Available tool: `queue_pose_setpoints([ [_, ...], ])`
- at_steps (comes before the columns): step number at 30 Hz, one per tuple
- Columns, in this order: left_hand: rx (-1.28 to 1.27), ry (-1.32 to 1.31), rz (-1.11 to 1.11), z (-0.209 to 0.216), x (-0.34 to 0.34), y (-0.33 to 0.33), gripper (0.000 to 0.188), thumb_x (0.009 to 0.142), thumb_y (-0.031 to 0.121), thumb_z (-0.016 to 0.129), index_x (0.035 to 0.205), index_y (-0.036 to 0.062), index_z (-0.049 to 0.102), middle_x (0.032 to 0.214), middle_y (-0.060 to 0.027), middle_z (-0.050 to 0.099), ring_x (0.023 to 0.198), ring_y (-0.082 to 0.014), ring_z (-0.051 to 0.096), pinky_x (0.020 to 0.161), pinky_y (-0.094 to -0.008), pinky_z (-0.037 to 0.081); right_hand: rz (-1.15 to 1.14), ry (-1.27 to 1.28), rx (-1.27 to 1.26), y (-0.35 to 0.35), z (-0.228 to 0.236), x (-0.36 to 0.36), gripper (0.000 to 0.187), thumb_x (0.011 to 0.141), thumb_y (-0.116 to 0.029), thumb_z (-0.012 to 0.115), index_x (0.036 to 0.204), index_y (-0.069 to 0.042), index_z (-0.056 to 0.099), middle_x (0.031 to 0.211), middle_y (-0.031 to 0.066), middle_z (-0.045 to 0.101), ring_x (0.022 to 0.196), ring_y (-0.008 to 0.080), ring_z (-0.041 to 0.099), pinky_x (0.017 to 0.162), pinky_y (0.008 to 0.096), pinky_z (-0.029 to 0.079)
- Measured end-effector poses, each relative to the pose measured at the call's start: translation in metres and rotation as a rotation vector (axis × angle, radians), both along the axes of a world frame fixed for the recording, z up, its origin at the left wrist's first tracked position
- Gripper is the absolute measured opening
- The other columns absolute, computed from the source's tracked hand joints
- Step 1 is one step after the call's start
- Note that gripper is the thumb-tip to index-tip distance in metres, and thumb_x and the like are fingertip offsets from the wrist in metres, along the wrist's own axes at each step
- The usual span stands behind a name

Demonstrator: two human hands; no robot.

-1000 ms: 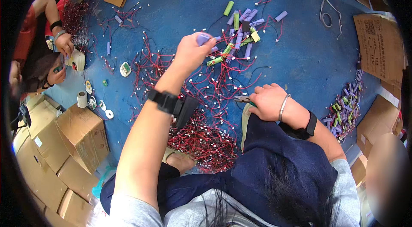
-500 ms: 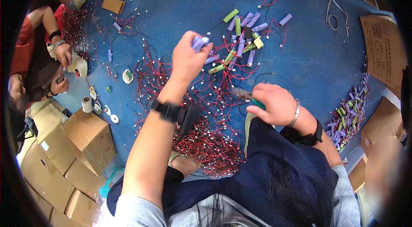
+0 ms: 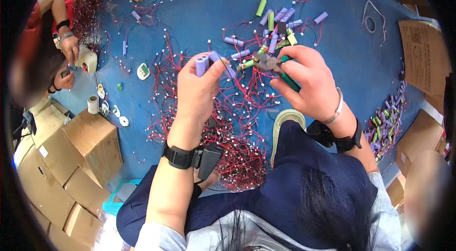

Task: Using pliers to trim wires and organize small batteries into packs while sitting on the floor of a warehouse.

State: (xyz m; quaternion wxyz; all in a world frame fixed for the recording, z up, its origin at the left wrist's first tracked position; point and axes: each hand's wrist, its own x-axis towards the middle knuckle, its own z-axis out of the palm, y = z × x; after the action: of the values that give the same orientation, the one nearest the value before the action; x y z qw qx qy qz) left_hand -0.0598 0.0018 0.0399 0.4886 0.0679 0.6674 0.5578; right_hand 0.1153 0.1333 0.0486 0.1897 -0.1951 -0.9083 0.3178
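Between the fingers and thumb of my left hand (image 3: 195, 92) are several purple cylindrical battery cells (image 3: 201, 66), held at different angles. My right hand (image 3: 311, 82) is wrapped round a pair of green-handled pliers (image 3: 289, 82). The dark metal jaws point left, toward the cells, with a gap between. Beyond the pliers lies a loose pile of purple and green battery cells (image 3: 270, 20) with red and black wires. Below both hands, a tangle of red wires with small white connectors (image 3: 237, 161) spreads over the blue floor (image 3: 332, 61).
A heap of cells (image 3: 387, 120) lies at the right by cardboard boxes (image 3: 422, 56). Another person's hands (image 3: 69, 49) work at the left. Nearer me on that side are a carton (image 3: 92, 144), a white spool (image 3: 93, 104) and small round parts (image 3: 143, 71). My shoe (image 3: 289, 117) is below the pliers.
My left hand has moved down and slightly left, turning the cells more into view. My right hand has lifted the pliers up toward them. The head view has shifted slightly.
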Motion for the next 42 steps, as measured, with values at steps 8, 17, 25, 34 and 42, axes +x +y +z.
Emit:
queue_pose_setpoints([
  [8, 0.187, -0.042, -0.093, 0.009, 0.014, -0.007, 0.028, 0.074, 0.015, 0.071, 0.093, 0.0035, 0.054, 0.077, -0.0019, 0.058, 0.053, -0.0040, 0.046, 0.044, -0.0159, 0.034, -0.086, -0.046, 0.260, -0.020, -0.004, 0.004, 0.024, 0.057, -0.019, 0.072, 0.074, -0.011, 0.056, 0.098, 0.0056, 0.056, 0.092, 0.0241, 0.052, 0.078, 0.0402, 0.039],
  [17, 0.170, -0.065, -0.259, 0.031, 0.020, -0.006, 0.028, 0.072, 0.013, 0.073, 0.094, 0.0016, 0.059, 0.081, -0.0004, 0.060, 0.072, -0.0069, 0.055, 0.064, -0.0217, 0.045, -0.094, 0.045, 0.252, -0.025, 0.014, 0.006, 0.025, 0.057, -0.019, 0.073, 0.071, -0.009, 0.055, 0.098, 0.0064, 0.056, 0.092, 0.0258, 0.052, 0.077, 0.0402, 0.039],
  [25, 0.204, 0.577, -0.571, 0.061, 0.017, -0.005, 0.021, 0.075, 0.007, 0.067, 0.093, 0.0004, 0.060, 0.084, -0.0052, 0.062, 0.073, -0.0124, 0.057, 0.064, -0.0255, 0.045, 0.008, 0.070, 0.272, -0.021, 0.029, 0.016, 0.025, 0.060, -0.021, 0.073, 0.069, -0.007, 0.053, 0.084, 0.0054, 0.058, 0.075, 0.0219, 0.057, 0.063, 0.0330, 0.045],
  [34, 0.360, 0.811, -0.921, 0.091, 0.003, -0.002, 0.021, 0.070, 0.000, 0.065, 0.091, 0.0012, 0.059, 0.082, -0.0079, 0.060, 0.071, -0.0181, 0.058, 0.064, -0.0280, 0.045, 0.262, 0.106, -1.207, -0.032, 0.050, 0.026, 0.020, 0.081, -0.019, 0.062, 0.081, 0.000, 0.061, 0.066, 0.0028, 0.060, 0.063, 0.0059, 0.054, 0.055, 0.0232, 0.043],
  [42, 0.255, 0.088, -0.018, 0.052, 0.006, -0.005, 0.028, 0.084, 0.013, 0.059, 0.109, 0.0019, 0.054, 0.086, -0.0055, 0.060, 0.063, -0.0053, 0.050, 0.055, -0.0181, 0.041, 0.293, -0.377, -0.098, -0.042, 0.020, 0.026, 0.022, 0.073, -0.028, 0.065, 0.069, -0.008, 0.056, 0.076, 0.0086, 0.058, 0.068, 0.0285, 0.057, 0.057, 0.0376, 0.045],
])
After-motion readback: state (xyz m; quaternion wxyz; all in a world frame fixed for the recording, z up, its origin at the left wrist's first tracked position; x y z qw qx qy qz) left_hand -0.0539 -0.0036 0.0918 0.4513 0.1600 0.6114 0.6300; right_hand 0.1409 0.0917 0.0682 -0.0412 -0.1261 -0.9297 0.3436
